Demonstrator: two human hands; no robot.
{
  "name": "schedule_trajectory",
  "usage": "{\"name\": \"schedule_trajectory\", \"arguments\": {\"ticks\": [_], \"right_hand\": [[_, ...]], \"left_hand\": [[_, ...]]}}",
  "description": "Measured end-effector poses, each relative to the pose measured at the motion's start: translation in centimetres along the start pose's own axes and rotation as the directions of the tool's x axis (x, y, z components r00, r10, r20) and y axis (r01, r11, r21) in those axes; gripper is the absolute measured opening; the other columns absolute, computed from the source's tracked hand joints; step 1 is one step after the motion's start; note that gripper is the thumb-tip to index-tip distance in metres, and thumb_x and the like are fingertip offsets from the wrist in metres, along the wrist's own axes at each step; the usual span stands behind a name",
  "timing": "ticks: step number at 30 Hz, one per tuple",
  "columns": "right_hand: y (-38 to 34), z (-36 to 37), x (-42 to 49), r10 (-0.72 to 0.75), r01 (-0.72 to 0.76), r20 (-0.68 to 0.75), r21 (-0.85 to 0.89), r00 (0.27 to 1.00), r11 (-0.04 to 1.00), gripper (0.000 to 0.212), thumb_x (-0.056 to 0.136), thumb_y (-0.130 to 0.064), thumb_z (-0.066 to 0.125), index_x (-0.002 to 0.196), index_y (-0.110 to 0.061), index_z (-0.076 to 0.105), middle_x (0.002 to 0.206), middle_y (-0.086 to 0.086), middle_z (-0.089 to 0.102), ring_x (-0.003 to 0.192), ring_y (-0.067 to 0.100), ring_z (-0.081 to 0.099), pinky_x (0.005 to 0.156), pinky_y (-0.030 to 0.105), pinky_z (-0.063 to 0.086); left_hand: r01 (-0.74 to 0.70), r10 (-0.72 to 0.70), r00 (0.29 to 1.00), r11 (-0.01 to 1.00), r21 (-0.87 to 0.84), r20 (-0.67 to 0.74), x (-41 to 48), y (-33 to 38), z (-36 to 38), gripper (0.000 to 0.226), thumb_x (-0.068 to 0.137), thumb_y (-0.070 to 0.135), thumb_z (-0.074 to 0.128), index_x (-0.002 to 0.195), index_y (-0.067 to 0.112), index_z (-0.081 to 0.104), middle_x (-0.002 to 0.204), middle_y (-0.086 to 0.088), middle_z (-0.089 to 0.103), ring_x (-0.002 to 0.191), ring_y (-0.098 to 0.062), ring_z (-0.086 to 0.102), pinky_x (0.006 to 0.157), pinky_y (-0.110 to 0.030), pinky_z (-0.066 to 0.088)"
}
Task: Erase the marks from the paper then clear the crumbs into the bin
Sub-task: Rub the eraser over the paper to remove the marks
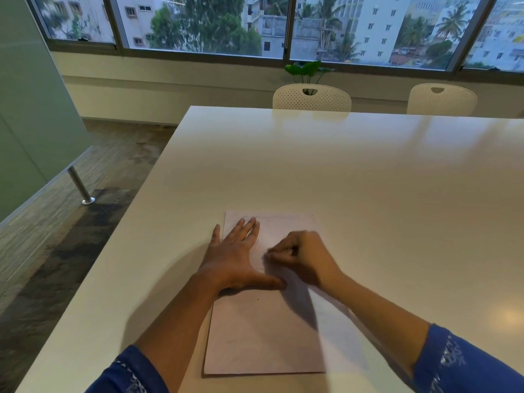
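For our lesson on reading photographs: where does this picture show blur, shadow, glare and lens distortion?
Head view: the right hand is motion-blurred over the paper; the left hand is sharper, pressed flat; both arms cast soft shadows on the paper; a warm glare spot sits on the table at right; the wide lens bends the window frame.

we wear blue sleeves (465,364) with pale embroidered patterning, pushed up our forearms; our hands (238,256) are bare.

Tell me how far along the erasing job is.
Erasing is in hand: the left hand lies flat on the white paper sheet, and the right hand, fingers curled, works its upper part; no eraser is discernible. Faint marks remain near the top edge. No bin shows, so clearing crumbs is left.
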State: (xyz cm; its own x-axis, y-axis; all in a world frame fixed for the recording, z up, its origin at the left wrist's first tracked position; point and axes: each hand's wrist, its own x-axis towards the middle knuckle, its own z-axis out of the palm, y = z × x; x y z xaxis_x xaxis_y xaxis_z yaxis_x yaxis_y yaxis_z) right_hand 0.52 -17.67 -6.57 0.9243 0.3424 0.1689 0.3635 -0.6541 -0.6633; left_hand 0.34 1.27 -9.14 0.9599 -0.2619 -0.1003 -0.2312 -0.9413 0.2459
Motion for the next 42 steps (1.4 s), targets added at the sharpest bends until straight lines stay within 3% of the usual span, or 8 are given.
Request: {"name": "schedule_trajectory", "arguments": {"ticks": [3, 9, 17, 23, 26, 31, 38, 42], "right_hand": [[-0.1, -0.2, -0.1, -0.017, 0.017, 0.045, 0.002, 0.999, 1.000, 0.014, 0.085, -0.028, 0.075, 0.091, -0.016, 0.079, 0.085, -0.005, 0.072, 0.075, 0.001, 0.065, 0.073, 0.016, 0.052], [3.6, -3.5, 3.7, 0.262, -0.243, -0.277, 0.102, 0.924, 0.965, 0.011, 0.082, -0.017, 0.079, 0.083, -0.006, 0.079, 0.075, 0.002, 0.072, 0.067, 0.012, 0.068, 0.070, 0.034, 0.059], [-0.9, 0.8, 0.1, -0.047, 0.050, 0.064, -0.048, 0.997, 0.998, 0.017, 0.085, -0.032, 0.074, 0.093, -0.018, 0.080, 0.089, -0.002, 0.073, 0.078, 0.005, 0.065, 0.074, 0.018, 0.052], [3.5, -3.3, 4.2, 0.244, -0.239, -0.247, 0.050, 0.938, 0.970, 0.013, 0.083, -0.022, 0.078, 0.085, -0.009, 0.080, 0.083, 0.004, 0.076, 0.066, 0.009, 0.068, 0.071, 0.033, 0.061], [2.6, -2.3, 3.8, 0.218, -0.220, -0.216, 0.017, 0.952, 0.975, 0.011, 0.084, -0.022, 0.077, 0.085, -0.011, 0.080, 0.083, 0.000, 0.075, 0.065, 0.006, 0.066, 0.069, 0.028, 0.058], [-1.2, 1.2, 0.8, -0.077, 0.081, 0.055, -0.088, 0.996, 0.993, 0.017, 0.085, -0.030, 0.074, 0.094, -0.017, 0.079, 0.087, -0.003, 0.070, 0.074, 0.004, 0.060, 0.071, 0.015, 0.046], [3.1, -2.5, 5.3, 0.213, -0.207, -0.216, 0.054, 0.953, 0.977, 0.013, 0.086, -0.019, 0.075, 0.086, -0.007, 0.079, 0.082, 0.004, 0.075, 0.064, 0.005, 0.065, 0.060, 0.016, 0.048], [2.0, -1.6, 5.1, 0.206, -0.210, -0.186, -0.005, 0.961, 0.978, 0.014, 0.087, -0.020, 0.073, 0.091, -0.008, 0.078, 0.089, 0.006, 0.076, 0.065, 0.005, 0.064, 0.064, 0.014, 0.049]], "left_hand": [[-0.004, 0.004, 1.000, 1.000, 0.002, -0.002, -0.1, 0.0, 0.0, 0.142, 0.049, 0.104, 0.040, 0.158, 0.029, -0.011, 0.163, 0.015, -0.019, 0.148, -0.004, -0.022, 0.120, -0.053, -0.013], [0.010, -0.010, 1.000, 1.000, 0.001, 0.000, -0.1, 0.1, -0.1, 0.145, 0.044, 0.107, 0.037, 0.158, 0.030, -0.010, 0.164, 0.015, -0.019, 0.149, -0.005, -0.021, 0.120, -0.053, -0.014], [-0.005, 0.005, 1.000, 1.000, -0.008, -0.007, -0.1, 0.1, -0.1, 0.140, 0.052, 0.101, 0.045, 0.159, 0.028, -0.009, 0.164, 0.016, -0.017, 0.148, -0.003, -0.021, 0.120, -0.054, -0.013], [0.005, -0.005, 1.000, 1.000, -0.007, -0.008, 0.0, -0.1, 0.2, 0.148, 0.040, 0.109, 0.031, 0.158, 0.030, -0.011, 0.164, 0.015, -0.019, 0.149, -0.006, -0.022, 0.121, -0.054, -0.012], [0.002, -0.003, 1.000, 1.000, -0.012, -0.008, 0.0, -0.1, 0.1, 0.148, 0.041, 0.109, 0.032, 0.158, 0.030, -0.011, 0.163, 0.015, -0.019, 0.149, -0.005, -0.022, 0.121, -0.055, -0.012], [-0.014, 0.014, 1.000, 1.000, 0.001, 0.000, -0.1, 0.1, 0.0, 0.141, 0.050, 0.103, 0.042, 0.158, 0.029, -0.010, 0.163, 0.015, -0.019, 0.148, -0.005, -0.022, 0.120, -0.055, -0.013], [0.006, -0.006, 1.000, 1.000, -0.016, -0.019, -0.1, 0.0, 0.2, 0.148, 0.040, 0.110, 0.031, 0.158, 0.031, -0.011, 0.163, 0.015, -0.018, 0.147, -0.004, -0.022, 0.120, -0.055, -0.012], [0.004, -0.004, 1.000, 1.000, -0.023, -0.014, -0.1, -0.1, 0.2, 0.147, 0.042, 0.109, 0.033, 0.158, 0.031, -0.010, 0.163, 0.015, -0.018, 0.142, 0.000, -0.025, 0.120, -0.055, -0.012]]}}
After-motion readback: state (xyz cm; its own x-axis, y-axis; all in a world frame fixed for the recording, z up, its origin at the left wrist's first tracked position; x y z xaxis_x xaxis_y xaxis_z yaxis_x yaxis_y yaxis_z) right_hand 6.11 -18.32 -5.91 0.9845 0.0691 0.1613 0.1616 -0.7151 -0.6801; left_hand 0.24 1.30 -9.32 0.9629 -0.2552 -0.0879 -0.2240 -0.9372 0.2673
